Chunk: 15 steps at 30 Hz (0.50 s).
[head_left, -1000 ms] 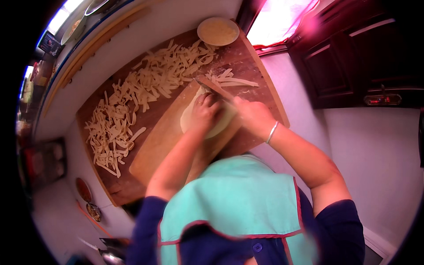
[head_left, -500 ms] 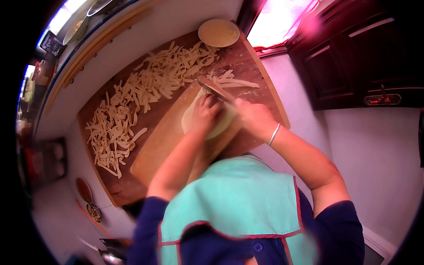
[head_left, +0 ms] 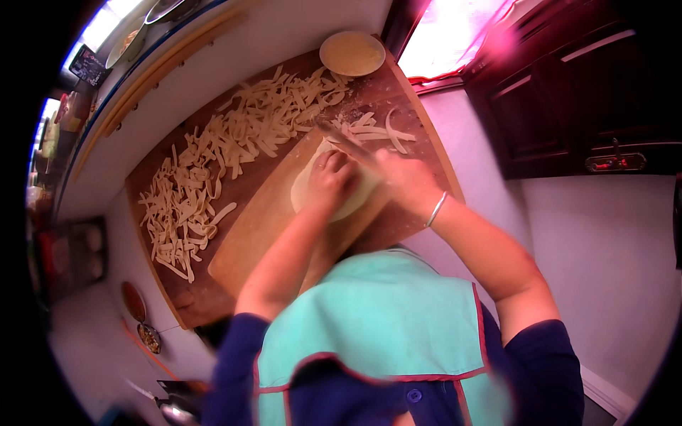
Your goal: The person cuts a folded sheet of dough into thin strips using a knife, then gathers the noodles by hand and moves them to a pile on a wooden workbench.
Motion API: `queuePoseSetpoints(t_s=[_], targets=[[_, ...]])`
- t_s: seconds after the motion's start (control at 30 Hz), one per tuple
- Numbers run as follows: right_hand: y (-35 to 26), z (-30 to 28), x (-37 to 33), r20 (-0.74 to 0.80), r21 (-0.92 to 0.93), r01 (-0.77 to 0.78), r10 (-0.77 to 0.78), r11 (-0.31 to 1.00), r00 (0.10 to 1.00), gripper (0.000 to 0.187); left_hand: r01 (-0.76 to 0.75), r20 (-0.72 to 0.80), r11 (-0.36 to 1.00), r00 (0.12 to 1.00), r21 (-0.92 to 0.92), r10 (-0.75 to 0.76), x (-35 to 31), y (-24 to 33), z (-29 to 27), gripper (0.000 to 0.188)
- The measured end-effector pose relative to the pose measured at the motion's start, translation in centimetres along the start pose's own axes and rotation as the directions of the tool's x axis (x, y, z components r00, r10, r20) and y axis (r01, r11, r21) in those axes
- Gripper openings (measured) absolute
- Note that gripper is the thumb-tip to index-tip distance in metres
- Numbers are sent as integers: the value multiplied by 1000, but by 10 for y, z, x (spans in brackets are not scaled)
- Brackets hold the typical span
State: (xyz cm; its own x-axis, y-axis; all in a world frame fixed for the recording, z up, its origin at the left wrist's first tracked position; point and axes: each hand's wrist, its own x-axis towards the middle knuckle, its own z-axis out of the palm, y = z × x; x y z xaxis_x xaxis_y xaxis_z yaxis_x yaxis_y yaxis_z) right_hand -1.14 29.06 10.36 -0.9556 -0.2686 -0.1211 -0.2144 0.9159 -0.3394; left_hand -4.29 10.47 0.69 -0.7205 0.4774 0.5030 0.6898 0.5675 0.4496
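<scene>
A pale flat sheet of dough lies on a light wooden cutting board. Bent over it, my left hand presses the sheet down with curled fingers. My right hand, slightly blurred, grips the handle of a kitchen knife. Its blade slants to the far left, just beyond my left fingertips at the sheet's far edge. Past the blade lie several freshly cut dough strips, one curved and set apart from the others. The knife's handle is mostly hidden in my right hand.
A big heap of cut noodles spreads along the far and left side of the brown wooden table. A white bowl of pale yellow stuff stands at the far corner. Dark cabinets are at the right.
One more strip stands out, curved, among the cut ones beyond the knife. My right hand and the knife have shifted slightly; my left hand stays on the dough sheet.
</scene>
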Motion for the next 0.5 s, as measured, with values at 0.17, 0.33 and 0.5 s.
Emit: queuePoseSetpoints(t_s=[0.17, 0.33, 0.5], targets=[[-7, 2, -7, 64, 27, -10, 9, 1000, 998, 13, 22, 14, 1000, 1000, -17, -22, -6, -4, 5, 29], [-2, 22, 4, 55, 8, -43, 42, 999, 998, 14, 23, 19, 1000, 1000, -13, -23, -9, -4, 10, 29], [6, 32, 0, -43, 76, -179, 183, 981, 982, 17, 31, 34, 1000, 999, 3, -31, -5, -2, 4, 28]])
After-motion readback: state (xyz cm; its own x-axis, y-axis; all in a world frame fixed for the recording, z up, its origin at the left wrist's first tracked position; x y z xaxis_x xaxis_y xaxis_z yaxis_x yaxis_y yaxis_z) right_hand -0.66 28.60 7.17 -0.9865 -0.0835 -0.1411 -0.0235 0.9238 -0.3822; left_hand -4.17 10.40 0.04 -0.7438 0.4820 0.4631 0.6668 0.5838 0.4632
